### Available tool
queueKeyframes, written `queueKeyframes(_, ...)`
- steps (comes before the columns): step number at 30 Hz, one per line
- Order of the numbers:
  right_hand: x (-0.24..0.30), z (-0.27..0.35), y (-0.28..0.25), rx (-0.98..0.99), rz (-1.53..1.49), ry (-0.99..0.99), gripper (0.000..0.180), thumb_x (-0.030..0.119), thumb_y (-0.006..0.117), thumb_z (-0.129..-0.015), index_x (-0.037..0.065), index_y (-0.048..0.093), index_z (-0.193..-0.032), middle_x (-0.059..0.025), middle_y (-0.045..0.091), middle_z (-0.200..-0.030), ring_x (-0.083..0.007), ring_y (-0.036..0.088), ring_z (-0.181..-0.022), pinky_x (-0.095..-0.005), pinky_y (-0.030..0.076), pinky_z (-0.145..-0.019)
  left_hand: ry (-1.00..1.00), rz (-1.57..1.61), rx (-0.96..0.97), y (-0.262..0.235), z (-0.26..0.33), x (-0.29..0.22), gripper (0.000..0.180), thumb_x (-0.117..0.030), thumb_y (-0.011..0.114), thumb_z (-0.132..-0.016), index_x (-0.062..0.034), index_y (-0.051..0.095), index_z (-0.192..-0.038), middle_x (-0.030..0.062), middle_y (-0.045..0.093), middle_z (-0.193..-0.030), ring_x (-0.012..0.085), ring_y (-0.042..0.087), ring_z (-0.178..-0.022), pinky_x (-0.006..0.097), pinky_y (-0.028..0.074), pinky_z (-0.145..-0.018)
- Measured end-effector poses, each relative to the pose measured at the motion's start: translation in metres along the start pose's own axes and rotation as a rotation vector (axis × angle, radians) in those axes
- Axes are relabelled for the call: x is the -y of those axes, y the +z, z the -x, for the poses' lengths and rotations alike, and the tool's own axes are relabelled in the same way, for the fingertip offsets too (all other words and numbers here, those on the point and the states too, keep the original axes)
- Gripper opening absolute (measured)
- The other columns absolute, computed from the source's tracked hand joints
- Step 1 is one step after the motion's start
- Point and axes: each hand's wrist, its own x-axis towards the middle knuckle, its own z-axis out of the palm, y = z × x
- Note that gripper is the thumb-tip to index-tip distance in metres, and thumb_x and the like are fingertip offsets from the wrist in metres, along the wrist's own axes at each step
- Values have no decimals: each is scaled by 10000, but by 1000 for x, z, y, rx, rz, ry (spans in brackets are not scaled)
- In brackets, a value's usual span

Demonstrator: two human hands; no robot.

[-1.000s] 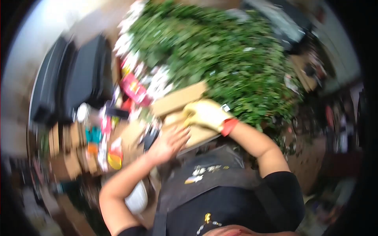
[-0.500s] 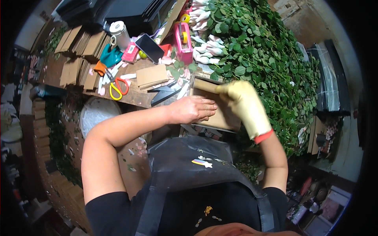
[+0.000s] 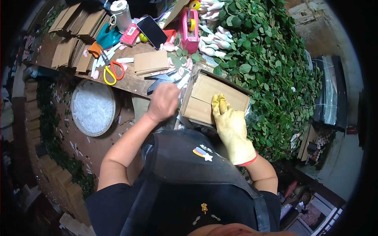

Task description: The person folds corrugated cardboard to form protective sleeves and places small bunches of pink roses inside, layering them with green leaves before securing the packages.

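A brown cardboard box lies on the wooden workbench in front of me. My right hand, in a yellow rubber glove, rests flat on the box's near side with its fingers together. My bare left hand is just left of the box, at its near-left corner, fingers curled and blurred; whether it grips anything is unclear. Grey shears lie just beyond that hand.
On the bench: yellow-handled scissors, a small cardboard stack, a black phone, a pink tape dispenser, flat cardboard piles. A mass of green rose stems fills the right. A round basin of white scraps sits below left.
The view has swung and steadied over the bench. My left hand has moved from the box's top to its near-left corner. The gloved right hand has stayed on the box.
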Motion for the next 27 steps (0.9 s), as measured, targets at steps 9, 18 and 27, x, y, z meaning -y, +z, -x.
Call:
queueKeyframes(9, -2, -1, -4, 95, 0, 15, 678, 80, 502, -933, 6, 357, -1591, -238, 488, -1579, -286, 724, -1063, -409, 591, -660, -372, -532, 745, 0, -15, 67, 823, -187, 783, -817, 69, 422, -1511, 226, 603, -1216, 404, 597, -1150, 488, 496, -1021)
queueKeyframes(18, 3, -5, -21, 210, 109, 31, 688, 109, 506, -947, 18, 339, -1609, -211, 473, -1603, -238, 726, -1027, -401, 580, -661, -762, 436, 813, -57, -61, -5, 692, -25, 640, -773, -34, 482, -1447, 209, 656, -1202, 312, 632, -1161, 371, 480, -1024)
queueKeyframes(27, 3, -4, -8, 132, 131, 48, 739, 83, 538, -933, 79, 296, -1632, -192, 471, -1607, -273, 751, -857, -415, 604, -673, -679, 81, 970, -57, -62, -26, 548, -77, 709, -820, -140, 608, -1356, 204, 725, -1125, 400, 689, -1099, 474, 543, -958)
